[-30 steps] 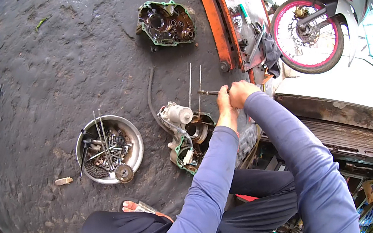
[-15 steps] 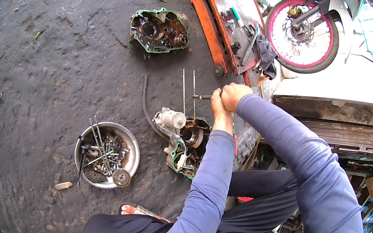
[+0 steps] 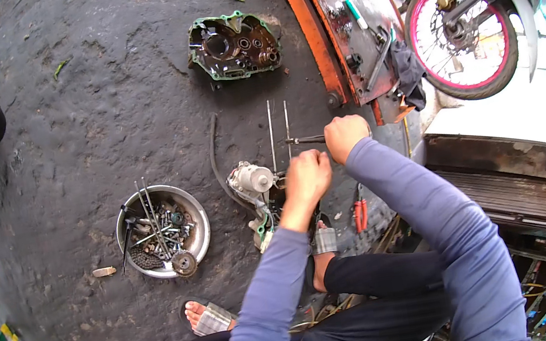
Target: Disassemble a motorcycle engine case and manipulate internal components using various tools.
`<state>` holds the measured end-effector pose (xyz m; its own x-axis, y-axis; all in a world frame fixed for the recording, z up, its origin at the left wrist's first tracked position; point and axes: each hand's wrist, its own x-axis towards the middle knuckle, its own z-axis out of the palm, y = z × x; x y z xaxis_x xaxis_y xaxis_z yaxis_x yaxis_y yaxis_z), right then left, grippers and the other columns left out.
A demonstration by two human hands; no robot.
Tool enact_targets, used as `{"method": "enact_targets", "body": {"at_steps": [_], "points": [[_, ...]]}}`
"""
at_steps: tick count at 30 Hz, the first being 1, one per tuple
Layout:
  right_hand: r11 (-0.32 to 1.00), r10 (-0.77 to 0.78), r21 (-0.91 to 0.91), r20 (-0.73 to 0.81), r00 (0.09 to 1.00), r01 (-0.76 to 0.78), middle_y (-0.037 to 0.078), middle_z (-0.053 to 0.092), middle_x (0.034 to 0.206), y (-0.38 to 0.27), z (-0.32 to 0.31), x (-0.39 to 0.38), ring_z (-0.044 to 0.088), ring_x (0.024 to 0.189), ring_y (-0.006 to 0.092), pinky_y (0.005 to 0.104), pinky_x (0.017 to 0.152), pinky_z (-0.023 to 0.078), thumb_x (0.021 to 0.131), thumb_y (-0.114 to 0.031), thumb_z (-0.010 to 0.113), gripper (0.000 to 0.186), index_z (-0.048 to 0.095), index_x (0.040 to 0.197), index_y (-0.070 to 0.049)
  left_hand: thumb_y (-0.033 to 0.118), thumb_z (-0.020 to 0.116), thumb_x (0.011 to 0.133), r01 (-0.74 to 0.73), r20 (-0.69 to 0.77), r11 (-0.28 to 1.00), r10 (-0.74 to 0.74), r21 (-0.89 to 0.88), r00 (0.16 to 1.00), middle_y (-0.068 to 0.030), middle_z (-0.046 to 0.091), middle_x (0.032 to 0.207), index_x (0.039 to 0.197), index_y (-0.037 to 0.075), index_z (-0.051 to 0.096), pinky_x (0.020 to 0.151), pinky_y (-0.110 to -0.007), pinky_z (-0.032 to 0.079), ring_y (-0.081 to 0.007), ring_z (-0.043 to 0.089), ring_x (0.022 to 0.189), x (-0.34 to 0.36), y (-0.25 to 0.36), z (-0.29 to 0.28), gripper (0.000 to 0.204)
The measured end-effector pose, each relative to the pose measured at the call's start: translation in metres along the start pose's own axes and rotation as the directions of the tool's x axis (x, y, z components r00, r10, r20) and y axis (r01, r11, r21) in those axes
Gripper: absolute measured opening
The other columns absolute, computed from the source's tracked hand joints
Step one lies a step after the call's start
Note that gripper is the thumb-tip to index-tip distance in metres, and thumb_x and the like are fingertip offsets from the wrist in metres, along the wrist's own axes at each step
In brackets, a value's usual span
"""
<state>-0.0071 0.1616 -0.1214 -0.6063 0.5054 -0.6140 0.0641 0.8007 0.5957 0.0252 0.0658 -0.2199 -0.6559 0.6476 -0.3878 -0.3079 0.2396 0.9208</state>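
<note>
My right hand [image 3: 347, 138] is closed in a fist around the dark handle of a pair of pliers [image 3: 309, 140]. The pliers' jaws meet one of two thin upright metal studs [image 3: 286, 117]; the other stud [image 3: 271, 128] rises just left of it. Lower and to the left, my left hand [image 3: 307, 178] has its fingers curled over the open engine case [image 3: 263, 234]. Anything inside those fingers is hidden. Much of the case lies behind that hand and forearm. A silver cylindrical motor [image 3: 254, 179] sits on the case's left side.
A metal bowl [image 3: 204, 231] of bolts, chain and a gear stands left. Another engine case half [image 3: 237, 45] lies farther off. Red-handled pliers [image 3: 361, 215] rest right of my foot. An orange-framed stand [image 3: 309, 31] and a motorcycle wheel [image 3: 461, 36] are at upper right.
My left hand has come off the pliers and moved down and left, over the engine case. My right hand still grips the pliers at the stud. The view has shifted, revealing both feet.
</note>
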Motion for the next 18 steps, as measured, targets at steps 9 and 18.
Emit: {"method": "enact_targets", "body": {"at_steps": [9,18], "points": [[0.969,-0.245,0.019,-0.002,0.969,0.245,0.005,0.073,0.081,0.019,0.024,0.012,0.073,0.073,0.0233,0.0464,0.049,0.058,0.075,-0.013,0.070,0.013,0.077,0.085,-0.010,0.026,0.070,0.078,0.016,-0.155,0.424,0.297,0.905,0.942,-0.0093,0.066,0.084,0.079,0.008,0.066,0.067,-0.043,0.056,-0.0306,0.067,0.081,-0.005,-0.022,-0.067,0.019],[0.885,-0.426,0.115,-0.184,0.886,0.450,0.006,0.072,0.073,0.047,0.050,0.031,0.073,0.068,0.0229,0.0432,0.047,0.057,0.073,-0.012,0.068,0.009,0.076,0.077,-0.009,0.020,0.066,0.079,-0.095,-0.083,0.408,0.398,0.908,0.914,-0.0079,0.063,0.072,0.066,0.008,0.064,0.059,-0.042,0.054,-0.0294,0.065,0.070,-0.003,-0.023,-0.064,0.018]]}}
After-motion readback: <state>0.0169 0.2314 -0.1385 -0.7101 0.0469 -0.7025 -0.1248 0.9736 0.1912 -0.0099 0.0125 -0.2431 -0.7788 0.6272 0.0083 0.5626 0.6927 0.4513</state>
